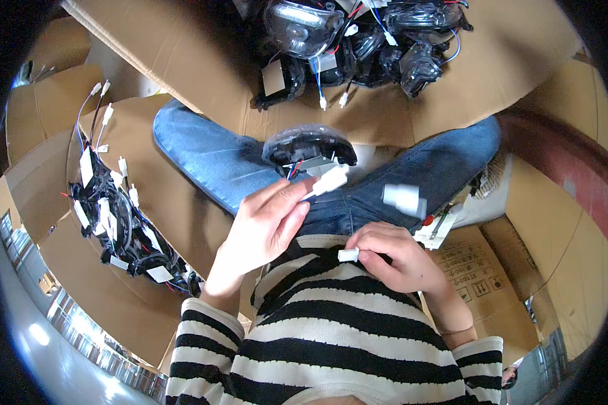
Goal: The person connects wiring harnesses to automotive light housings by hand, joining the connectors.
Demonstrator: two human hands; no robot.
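Observation:
My left hand (pixel 260 226) is closed, pinching a white plastic wire connector (pixel 331 180) between thumb and fingers. Just beyond it, a black lamp unit (pixel 308 145) with a clear lens rests between my thighs, with red and blue wires coming from it toward that hand. Close to my waist, my right hand (pixel 393 258) is closed on a small white plastic piece (pixel 348 255), held at its fingertips. A blurred white piece (pixel 404 198) shows above my right thigh; whether it is in the air or lying there, I cannot tell.
Several lamp units (pixel 304 30) with dangling wires and white connectors lie on cardboard (pixel 493 61) ahead. More wired lamp parts (pixel 118 216) sit in a carton at left. An open cardboard box (pixel 479 270) stands at right, near a white card (pixel 439 226).

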